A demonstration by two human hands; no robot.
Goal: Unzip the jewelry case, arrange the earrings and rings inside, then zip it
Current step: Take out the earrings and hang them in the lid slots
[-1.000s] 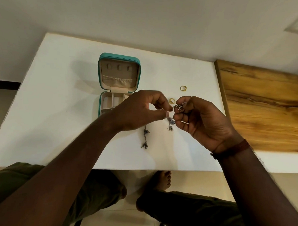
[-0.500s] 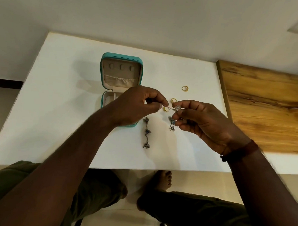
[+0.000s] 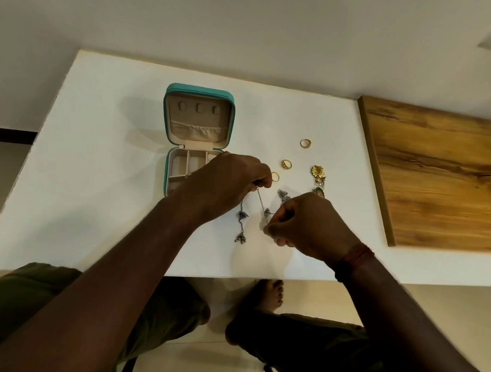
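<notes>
Now fingers of the left hand (image 3: 227,182) pinch the silver chain earring (image 3: 261,200) at its top, those of the right hand (image 3: 310,225) its lower end, just right of the open jewelry case (image 3: 199,87) on the desk (image 3: 98,179). Best keep the chain taut and untangled, then lower it gently into the case.

You look to be at home, in a plain domestic room. You sit at a white table (image 3: 98,179) set against a bare off-white wall (image 3: 245,31), with a wood-grain top (image 3: 441,177) just beside it on your right. Below the table edge your bare foot (image 3: 267,296) rests on pale floor tiles (image 3: 444,307). On the table lie personal things: a small teal case (image 3: 200,89), gold rings (image 3: 305,143) and earrings (image 3: 318,172).
</notes>
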